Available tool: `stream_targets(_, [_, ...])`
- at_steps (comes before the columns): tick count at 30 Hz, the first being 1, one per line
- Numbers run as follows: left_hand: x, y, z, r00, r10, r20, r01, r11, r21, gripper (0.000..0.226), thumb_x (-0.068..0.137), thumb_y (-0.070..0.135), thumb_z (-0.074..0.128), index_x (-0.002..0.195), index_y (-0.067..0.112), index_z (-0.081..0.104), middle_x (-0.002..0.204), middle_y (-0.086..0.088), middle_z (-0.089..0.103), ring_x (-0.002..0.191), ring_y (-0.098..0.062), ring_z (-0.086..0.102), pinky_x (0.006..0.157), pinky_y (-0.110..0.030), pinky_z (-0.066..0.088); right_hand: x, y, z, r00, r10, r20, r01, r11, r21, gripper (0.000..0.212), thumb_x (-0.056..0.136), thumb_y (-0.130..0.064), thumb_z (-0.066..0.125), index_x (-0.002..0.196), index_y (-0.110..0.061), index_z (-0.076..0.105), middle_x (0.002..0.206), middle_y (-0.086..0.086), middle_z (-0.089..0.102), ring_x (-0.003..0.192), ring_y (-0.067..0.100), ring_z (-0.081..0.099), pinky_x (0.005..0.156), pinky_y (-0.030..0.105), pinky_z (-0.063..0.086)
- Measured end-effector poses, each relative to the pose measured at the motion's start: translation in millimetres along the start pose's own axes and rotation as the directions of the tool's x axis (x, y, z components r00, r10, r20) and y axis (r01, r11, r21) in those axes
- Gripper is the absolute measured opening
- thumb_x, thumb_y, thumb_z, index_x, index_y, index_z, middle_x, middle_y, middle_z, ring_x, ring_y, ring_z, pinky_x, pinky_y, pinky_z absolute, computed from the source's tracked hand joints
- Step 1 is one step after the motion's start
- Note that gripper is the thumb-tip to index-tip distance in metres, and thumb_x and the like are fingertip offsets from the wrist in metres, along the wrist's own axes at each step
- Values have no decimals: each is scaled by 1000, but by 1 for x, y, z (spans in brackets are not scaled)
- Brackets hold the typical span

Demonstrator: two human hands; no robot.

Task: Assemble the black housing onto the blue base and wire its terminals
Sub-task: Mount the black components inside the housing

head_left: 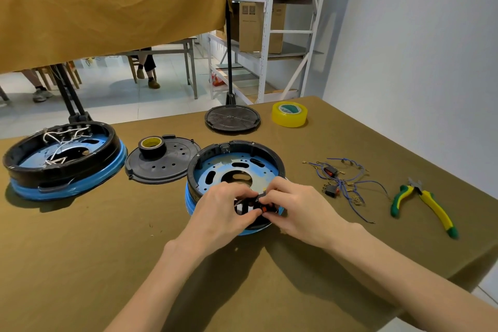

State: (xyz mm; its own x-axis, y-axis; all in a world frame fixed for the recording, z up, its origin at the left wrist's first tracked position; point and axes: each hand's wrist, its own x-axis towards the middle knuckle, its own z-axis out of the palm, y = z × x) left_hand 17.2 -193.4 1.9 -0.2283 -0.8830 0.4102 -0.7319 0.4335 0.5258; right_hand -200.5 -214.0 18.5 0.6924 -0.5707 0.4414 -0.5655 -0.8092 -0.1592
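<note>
A black ring housing (234, 146) sits on the blue base (192, 203) in the middle of the olive table. At its near rim my left hand (223, 206) grips the housing wall. My right hand (291, 202) pinches a small black switch with a red rocker (265, 208) against that rim. A bundle of blue wires with terminals and two more switches (342, 183) lies to the right. My fingers hide how the switch sits in the wall.
A second black-and-blue unit with white wiring (64, 162) stands at the left. Next to it lies a black lid (161, 163) carrying black tape (152, 146). Another black disc (232, 118), yellow tape (289, 114) and green-yellow pliers (423, 203) also lie on the table.
</note>
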Motion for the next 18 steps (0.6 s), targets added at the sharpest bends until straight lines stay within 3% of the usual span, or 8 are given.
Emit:
stream_targets(6, [-2,4,2,999,-7,-53,7,1000,0,38,88,40,77,124,28,73,109,15,76,100,2,68,89,-22,58,10,12,-11,996,68,66,-72,996,49,39,90,-29,74,128,-24,65,120,-9,63,111,10,52,96,29,44])
stream_targets(12, [-4,2,9,998,17,-57,-12,995,95,43,82,46,79,119,30,65,102,14,76,91,-3,70,77,-9,48,25,15,-22,981,5,195,-10,1000,21,23,96,-30,69,117,-21,75,109,-8,67,101,10,55,91,33,46])
stream_targets(18, [-1,6,14,994,-58,-90,67,993,98,40,79,49,76,108,30,56,93,15,71,81,-5,67,66,-23,57,29,13,-26,976,40,215,-51,998,48,25,93,-28,73,118,-21,75,100,-8,65,94,6,52,82,22,46])
